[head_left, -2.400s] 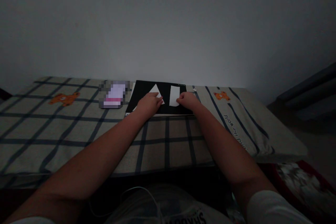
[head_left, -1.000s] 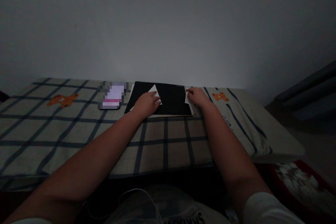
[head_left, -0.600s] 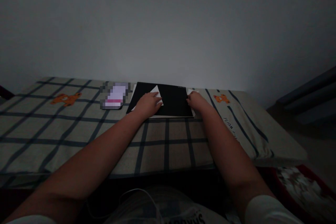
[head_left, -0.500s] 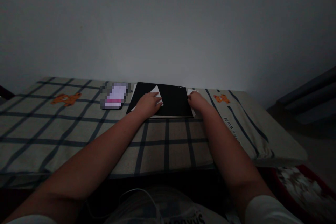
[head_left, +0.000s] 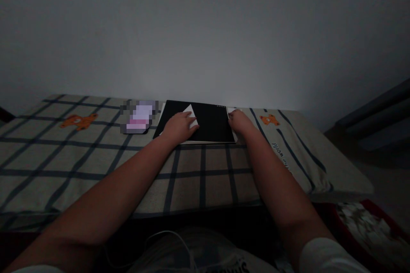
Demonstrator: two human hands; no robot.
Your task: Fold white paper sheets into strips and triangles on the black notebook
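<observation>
— Head view: left hand (head_left: 178,126) flat, pressing white paper (head_left: 190,111) onto black board (head_left: 209,124). Right hand (head_left: 239,120)?
— At board's right edge, fingers curled; grip unclear. Fold seemingly done, rest pending.
— Count?
— One paper, one board, one phone (head_left: 139,117), all on checked cloth (head_left: 205,170).

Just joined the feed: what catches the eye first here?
The black board at the far edge of the checked cloth, with a white paper triangle under the left hand. The right hand rests at the board's right edge.
</observation>
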